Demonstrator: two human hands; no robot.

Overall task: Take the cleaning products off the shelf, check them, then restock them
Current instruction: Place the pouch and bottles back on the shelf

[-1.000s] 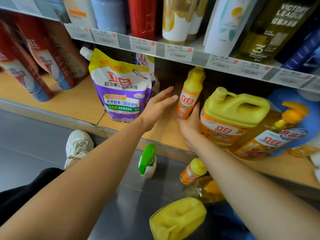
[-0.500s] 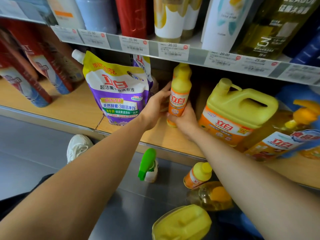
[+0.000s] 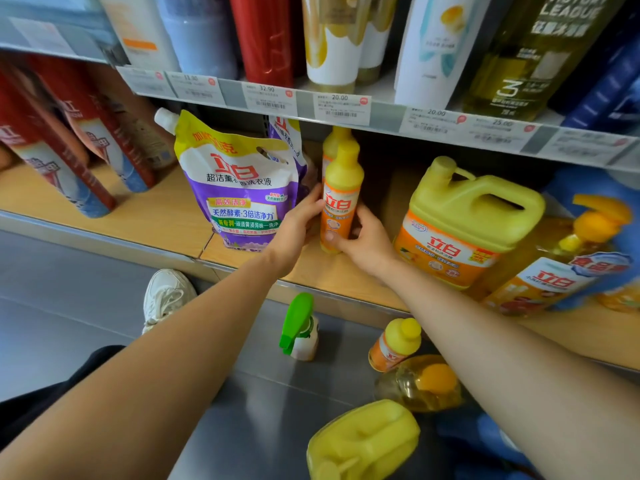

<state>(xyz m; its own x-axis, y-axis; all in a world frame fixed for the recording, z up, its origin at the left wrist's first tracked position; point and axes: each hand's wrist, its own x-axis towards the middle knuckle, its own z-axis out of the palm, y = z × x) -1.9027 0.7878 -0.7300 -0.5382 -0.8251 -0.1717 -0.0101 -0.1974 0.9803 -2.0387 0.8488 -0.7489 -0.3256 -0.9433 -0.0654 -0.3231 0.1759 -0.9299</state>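
Observation:
A slim yellow dish-soap bottle [image 3: 341,188] with an orange label stands upright on the wooden shelf [image 3: 166,220]. My left hand [image 3: 299,226] touches its left side and my right hand [image 3: 363,240] grips its lower part, thumb across the front. A second bottle of the same kind [image 3: 334,138] stands right behind it. A purple detergent pouch [image 3: 239,188] stands to the left and a large yellow jug [image 3: 467,223] to the right.
On the grey floor below stand a green-topped spray bottle [image 3: 299,329], a small yellow bottle [image 3: 396,342], a clear pump bottle [image 3: 422,384] and a yellow jug [image 3: 363,441]. A pump bottle [image 3: 554,271] leans at the shelf's right. My white shoe [image 3: 166,296] is at the left.
The slim bottle has gone from leaning to standing upright. My left hand came in against its side, and my right hand closed round its lower part.

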